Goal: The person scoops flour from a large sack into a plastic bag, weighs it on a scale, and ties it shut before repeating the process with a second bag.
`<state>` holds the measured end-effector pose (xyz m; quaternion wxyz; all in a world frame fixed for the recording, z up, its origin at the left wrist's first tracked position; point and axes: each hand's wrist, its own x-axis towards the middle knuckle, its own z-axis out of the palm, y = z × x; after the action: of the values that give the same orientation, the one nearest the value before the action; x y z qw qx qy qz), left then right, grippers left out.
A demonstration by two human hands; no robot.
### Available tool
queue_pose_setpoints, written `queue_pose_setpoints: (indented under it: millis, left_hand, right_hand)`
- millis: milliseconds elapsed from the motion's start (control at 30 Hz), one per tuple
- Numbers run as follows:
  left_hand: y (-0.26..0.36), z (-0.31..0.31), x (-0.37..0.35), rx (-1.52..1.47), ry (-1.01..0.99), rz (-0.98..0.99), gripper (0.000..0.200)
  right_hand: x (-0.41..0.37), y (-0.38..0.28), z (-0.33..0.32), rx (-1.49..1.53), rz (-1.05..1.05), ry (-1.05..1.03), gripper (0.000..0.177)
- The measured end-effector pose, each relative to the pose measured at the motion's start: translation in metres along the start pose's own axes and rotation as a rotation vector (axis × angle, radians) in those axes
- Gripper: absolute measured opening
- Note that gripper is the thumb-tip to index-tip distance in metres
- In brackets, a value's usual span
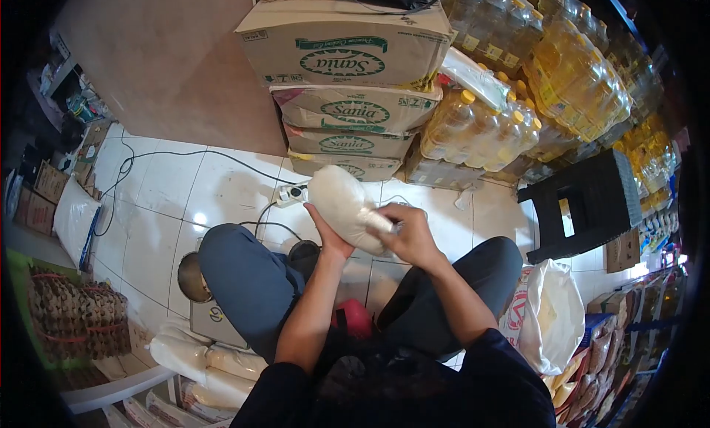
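Note:
A plump clear plastic bag (336,199) filled with something white, perhaps sugar or flour, is held up above the floor between my knees. My left hand (330,234) cups its lower left side, with the fingers partly hidden behind it. At the bag's gathered neck (377,219), the fingers of my right hand (410,237) are closed on the plastic. Just behind the bag, a white power strip (291,195) lies on the tiles.
Stacked Sania cartons (344,62) stand ahead, with shrink-wrapped oil bottles (484,128) to their right. A black stool (580,206) and an open white sack (551,317) are at my right. Filled bags (214,365), a metal bowl (192,276) and a cable (203,153) lie leftward.

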<state>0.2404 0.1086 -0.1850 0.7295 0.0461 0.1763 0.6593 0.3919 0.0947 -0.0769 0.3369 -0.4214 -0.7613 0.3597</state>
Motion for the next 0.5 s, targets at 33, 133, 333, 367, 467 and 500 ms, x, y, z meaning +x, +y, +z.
queue_pose_setpoints:
  millis: [33,133,333,367,467,500]
  left_hand:
    - [-0.003,-0.001,0.000,-0.013,0.035,0.018,0.091]
    - [0.004,-0.013,0.006,-0.112,-0.075,0.005,0.090]
    - [0.010,-0.053,0.014,-0.241,-0.160,-0.018,0.056]
    - [0.009,-0.059,0.020,-0.254,-0.169,-0.068,0.054]
    - [0.007,-0.025,0.003,-0.242,-0.023,-0.053,0.060]
    - [0.009,-0.005,-0.006,-0.229,0.049,-0.021,0.064]
  right_hand:
    - [0.002,0.005,0.003,0.009,-0.033,0.064,0.037]
    - [-0.004,0.004,0.009,-0.233,-0.154,0.109,0.058]
    - [-0.018,0.009,0.045,-0.333,-0.155,-0.001,0.063]
    - [-0.018,0.006,0.044,-0.373,-0.282,0.020,0.056]
    - [-0.011,-0.003,0.032,-0.432,-0.498,-0.043,0.049]
    - [-0.010,-0.002,0.027,-0.439,-0.472,-0.054,0.049]
